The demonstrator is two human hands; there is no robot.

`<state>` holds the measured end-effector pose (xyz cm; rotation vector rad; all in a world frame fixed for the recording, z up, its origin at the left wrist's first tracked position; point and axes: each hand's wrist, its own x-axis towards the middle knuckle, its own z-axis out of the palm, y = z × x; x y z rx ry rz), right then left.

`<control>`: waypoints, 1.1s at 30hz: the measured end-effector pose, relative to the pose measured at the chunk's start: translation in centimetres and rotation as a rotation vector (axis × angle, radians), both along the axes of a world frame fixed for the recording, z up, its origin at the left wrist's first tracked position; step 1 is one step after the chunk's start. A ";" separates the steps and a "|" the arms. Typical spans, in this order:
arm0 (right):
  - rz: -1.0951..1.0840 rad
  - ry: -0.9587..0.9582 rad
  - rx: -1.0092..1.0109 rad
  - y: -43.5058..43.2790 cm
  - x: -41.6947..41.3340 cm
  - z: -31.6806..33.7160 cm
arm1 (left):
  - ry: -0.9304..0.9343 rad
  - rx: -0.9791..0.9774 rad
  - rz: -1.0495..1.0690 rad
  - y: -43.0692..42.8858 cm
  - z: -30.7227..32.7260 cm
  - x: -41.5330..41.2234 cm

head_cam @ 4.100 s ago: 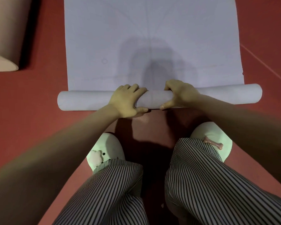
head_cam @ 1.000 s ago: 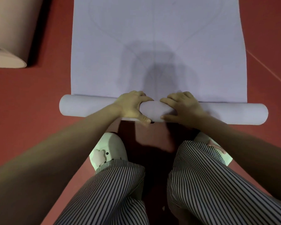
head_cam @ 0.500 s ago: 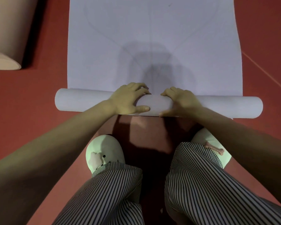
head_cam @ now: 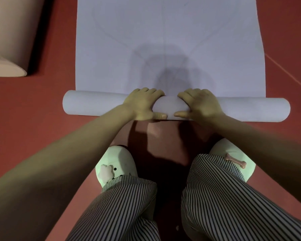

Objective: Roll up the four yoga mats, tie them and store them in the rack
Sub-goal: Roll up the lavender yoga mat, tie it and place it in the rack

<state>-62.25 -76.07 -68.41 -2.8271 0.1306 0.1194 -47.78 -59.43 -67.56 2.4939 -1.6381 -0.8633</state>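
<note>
A pale lilac yoga mat point(head_cam: 167, 40) lies flat on the red floor, running away from me. Its near end is wound into a thick roll point(head_cam: 90, 105) that lies crosswise in front of my feet. My left hand point(head_cam: 142, 105) grips the roll just left of its middle, fingers curled over the top and thumb at the near side. My right hand point(head_cam: 200, 105) grips it just right of the middle in the same way. The two thumbs almost meet.
A beige rolled mat point(head_cam: 9, 35) lies at the far left on the red floor point(head_cam: 33, 110). My striped trouser legs and pale green slippers point(head_cam: 115, 164) are just behind the roll. A thin line crosses the floor at the right.
The roll has turned further along the mat, away from me. Both hands stayed on its middle and shifted their hold slightly.
</note>
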 end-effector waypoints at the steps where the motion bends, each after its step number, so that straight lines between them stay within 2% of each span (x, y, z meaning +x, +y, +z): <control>1: 0.014 -0.049 -0.030 0.1 -0.3 0.0 | 0.039 0.022 0.010 -0.4 0.1 0.5; 5: 0.036 0.032 -0.073 -0.1 -0.9 -0.5 | 0.175 0.111 0.060 -1.5 0.5 1.5; 7: -0.025 0.120 -0.022 -0.3 -0.2 -0.2 | 0.201 0.151 0.066 -1.9 0.7 2.0; 10: -0.081 0.154 0.065 -1.0 1.2 0.3 | 0.132 0.184 0.012 -2.1 0.8 2.5; 14: -0.097 0.248 0.152 -1.8 2.0 0.6 | -0.036 -0.152 -0.006 -0.1 0.2 1.5; 16: -0.104 0.258 0.147 -1.8 1.9 0.6 | -0.131 -0.223 -0.030 0.6 -0.2 0.3; 20: -0.104 0.308 0.183 -2.0 2.3 0.5 | -0.196 -0.005 0.020 -0.5 0.2 -0.3; 28: -0.137 0.428 0.304 -2.8 3.5 1.4 | -0.115 0.036 0.037 -1.8 1.1 1.0; 33: -0.101 0.715 0.484 -3.1 3.1 1.8 | 0.086 0.130 0.072 -1.4 1.5 0.3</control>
